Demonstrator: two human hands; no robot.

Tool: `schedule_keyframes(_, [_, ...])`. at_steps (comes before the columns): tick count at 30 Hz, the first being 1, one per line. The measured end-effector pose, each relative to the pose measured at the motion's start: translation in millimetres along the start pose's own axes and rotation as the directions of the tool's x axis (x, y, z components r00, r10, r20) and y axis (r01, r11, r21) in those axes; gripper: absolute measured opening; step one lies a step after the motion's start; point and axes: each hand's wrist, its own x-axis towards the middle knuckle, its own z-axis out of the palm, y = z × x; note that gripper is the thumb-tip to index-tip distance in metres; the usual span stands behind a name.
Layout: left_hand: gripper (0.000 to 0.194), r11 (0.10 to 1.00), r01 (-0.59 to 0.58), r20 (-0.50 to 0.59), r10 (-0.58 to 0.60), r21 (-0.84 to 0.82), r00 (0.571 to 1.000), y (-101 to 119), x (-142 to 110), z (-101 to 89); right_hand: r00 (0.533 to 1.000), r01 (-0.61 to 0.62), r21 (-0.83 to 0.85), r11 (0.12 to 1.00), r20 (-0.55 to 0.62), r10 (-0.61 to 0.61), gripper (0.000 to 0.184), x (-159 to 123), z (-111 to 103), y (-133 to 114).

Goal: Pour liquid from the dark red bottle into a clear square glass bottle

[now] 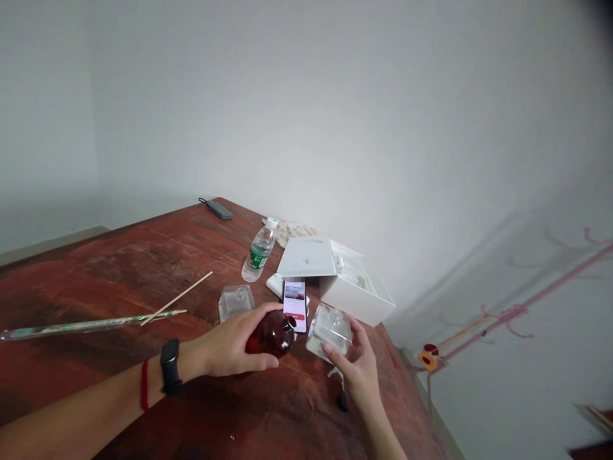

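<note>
My left hand (230, 348) is wrapped round a dark red-brown glass bottle (274, 333), tilted with its open neck pointing right. My right hand (357, 364) grips a clear square glass bottle (329, 329) just to the right of that neck. The two bottles sit close together, a little above the brown wooden table (119, 268). A black watch and a red string are on my left wrist. Behind the bottles a phone (295, 305) stands upright with its screen lit.
A second clear glass piece (236, 300) lies left of the phone. A plastic water bottle (259, 250) and an open white box (335, 275) stand further back. A thin wooden stick (176, 298) and a long clear wrapper (86, 326) lie at left. A small black cap (342, 401) rests near my right wrist.
</note>
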Motion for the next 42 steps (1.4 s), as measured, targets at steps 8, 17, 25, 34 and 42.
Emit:
schedule_keyframes(8, [0.087,1.000,0.021,0.005,-0.022,0.006,1.000,-0.1,-0.7,0.5,1.000,0.016,0.002,1.000,0.001,-0.016,0.076,0.0,2.3,-0.1])
schedule_keyframes(17, [0.085,1.000,0.006,0.003,-0.006,0.012,1.000,-1.7,0.5,0.4,1.000,0.011,-0.007,1.000,0.014,-0.011,0.077,-1.9,1.7,-1.8])
schedule_keyframes(25, [0.085,1.000,0.002,0.010,-0.003,0.019,1.000,-1.2,-0.2,-0.3,1.000,0.022,0.001,1.000,0.022,-0.022,0.075,-1.6,2.0,0.1])
schedule_keyframes(34, [0.084,1.000,0.002,0.004,-0.002,-0.004,1.000,0.7,1.4,-0.5,0.999,0.014,-0.033,0.999,0.049,-0.012,0.075,-4.7,3.5,-9.6])
schedule_keyframes(42, [0.085,0.999,0.011,-0.012,-0.012,-0.034,1.000,-1.5,-0.7,1.0,0.997,0.017,-0.032,0.999,0.081,-0.015,0.077,-2.7,-1.2,-6.5])
